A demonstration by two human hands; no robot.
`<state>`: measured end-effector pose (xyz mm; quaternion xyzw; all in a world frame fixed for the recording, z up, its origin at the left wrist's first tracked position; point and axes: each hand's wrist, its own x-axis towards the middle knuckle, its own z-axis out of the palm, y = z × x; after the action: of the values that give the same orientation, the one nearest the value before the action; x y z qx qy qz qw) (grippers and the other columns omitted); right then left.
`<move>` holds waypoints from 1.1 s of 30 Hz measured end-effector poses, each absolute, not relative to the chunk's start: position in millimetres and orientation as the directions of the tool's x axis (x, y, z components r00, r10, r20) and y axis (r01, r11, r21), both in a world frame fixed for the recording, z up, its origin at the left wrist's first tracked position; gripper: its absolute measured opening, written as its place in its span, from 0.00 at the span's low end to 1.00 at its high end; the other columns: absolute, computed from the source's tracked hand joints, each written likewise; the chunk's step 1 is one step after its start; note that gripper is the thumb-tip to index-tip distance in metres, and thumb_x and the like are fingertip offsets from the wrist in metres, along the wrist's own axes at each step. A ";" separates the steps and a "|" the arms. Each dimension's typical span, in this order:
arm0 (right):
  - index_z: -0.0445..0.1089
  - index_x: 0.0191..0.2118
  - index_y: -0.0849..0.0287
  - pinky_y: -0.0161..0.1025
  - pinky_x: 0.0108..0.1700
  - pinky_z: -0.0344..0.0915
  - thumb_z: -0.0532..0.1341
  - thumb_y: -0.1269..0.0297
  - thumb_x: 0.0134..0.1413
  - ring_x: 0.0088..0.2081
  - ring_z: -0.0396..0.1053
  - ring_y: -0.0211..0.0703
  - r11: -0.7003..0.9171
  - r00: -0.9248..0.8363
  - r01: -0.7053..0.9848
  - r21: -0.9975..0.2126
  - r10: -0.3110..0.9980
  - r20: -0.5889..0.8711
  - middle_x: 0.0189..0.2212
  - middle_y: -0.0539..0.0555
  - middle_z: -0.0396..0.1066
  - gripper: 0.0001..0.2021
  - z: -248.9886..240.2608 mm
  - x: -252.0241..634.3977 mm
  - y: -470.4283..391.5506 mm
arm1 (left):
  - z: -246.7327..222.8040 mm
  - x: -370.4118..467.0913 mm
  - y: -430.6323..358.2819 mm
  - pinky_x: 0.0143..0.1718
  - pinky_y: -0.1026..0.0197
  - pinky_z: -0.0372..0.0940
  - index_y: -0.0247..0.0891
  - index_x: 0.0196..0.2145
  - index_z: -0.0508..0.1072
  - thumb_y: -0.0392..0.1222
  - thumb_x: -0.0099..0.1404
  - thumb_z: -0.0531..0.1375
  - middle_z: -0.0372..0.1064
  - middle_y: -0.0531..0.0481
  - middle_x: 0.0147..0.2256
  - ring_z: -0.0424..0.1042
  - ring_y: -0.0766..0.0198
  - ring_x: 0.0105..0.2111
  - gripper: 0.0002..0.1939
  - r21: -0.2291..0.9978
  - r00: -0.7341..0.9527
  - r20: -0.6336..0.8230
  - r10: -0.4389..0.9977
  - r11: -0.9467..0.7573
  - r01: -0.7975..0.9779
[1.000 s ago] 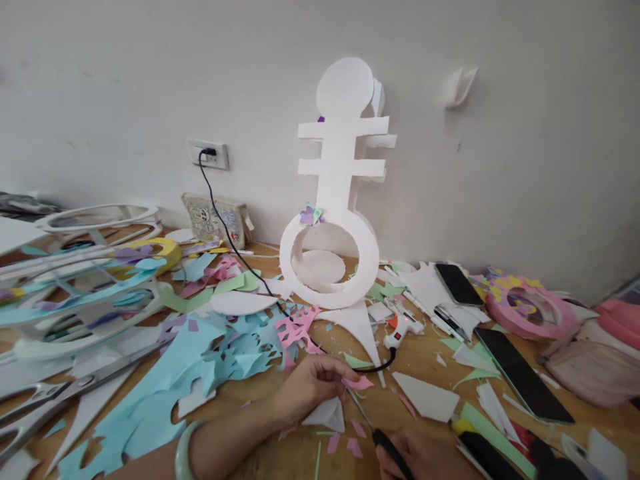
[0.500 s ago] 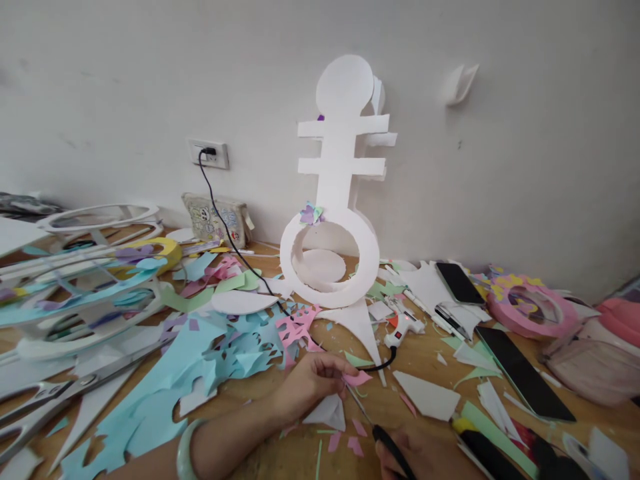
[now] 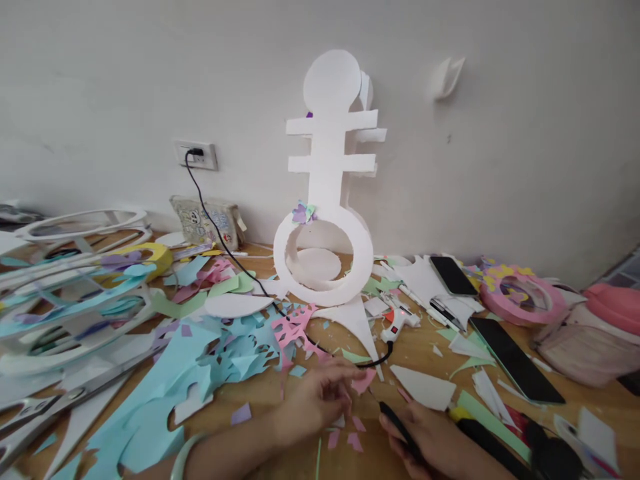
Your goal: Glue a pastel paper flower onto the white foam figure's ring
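Pink paper [image 3: 364, 381] is pinched in the half-curled left hand [image 3: 313, 401] near the table's [image 3: 297, 468] front edge, apart from the black-handled tool [image 3: 401, 428] the closed right hand [image 3: 431, 432] grips.

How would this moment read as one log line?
left hand: at pink paper piece; right hand: holding black-handled tool; glue gun: on table

soft dim light, faint wall shadows, hands slightly blurred, edges stretched
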<state>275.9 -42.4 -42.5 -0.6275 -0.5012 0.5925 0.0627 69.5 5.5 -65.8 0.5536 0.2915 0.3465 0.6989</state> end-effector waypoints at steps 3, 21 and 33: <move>0.57 0.19 0.57 0.28 0.13 0.44 0.49 0.52 0.63 0.10 0.50 0.30 -0.473 -0.222 0.548 -0.690 0.713 -0.665 0.09 0.45 0.55 0.22 -41.9 279.4 -38.9 | -64.7 72.9 -3.7 0.26 0.65 0.68 0.44 0.47 0.77 0.33 0.53 0.61 0.61 0.43 0.47 0.73 0.65 0.30 0.23 0.992 0.696 -0.010 0.718 0.094 -0.083; 0.55 0.21 0.56 0.26 0.13 0.46 0.47 0.37 0.58 0.11 0.51 0.30 -0.382 -0.300 0.544 -0.747 0.743 -0.599 0.09 0.45 0.55 0.27 -38.7 280.2 -40.0 | -43.3 71.8 -6.0 0.37 0.57 0.72 0.43 0.46 0.78 0.35 0.61 0.57 0.61 0.44 0.43 0.72 0.61 0.36 0.18 1.000 0.777 -0.017 0.629 0.029 -0.001; 0.57 0.21 0.56 0.27 0.13 0.46 0.50 0.40 0.56 0.11 0.52 0.31 -0.419 -0.269 0.528 -0.738 0.742 -0.614 0.09 0.45 0.56 0.25 -43.4 280.0 -40.7 | -51.9 73.8 -5.2 0.34 0.62 0.71 0.41 0.42 0.78 0.35 0.59 0.59 0.63 0.46 0.42 0.73 0.67 0.28 0.14 1.000 0.752 -0.014 0.659 -0.009 0.026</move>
<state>280.0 -40.7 -43.4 -0.5977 -0.5313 0.5936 0.0900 73.8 -5.2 -51.9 0.6678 0.2563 0.2414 0.6558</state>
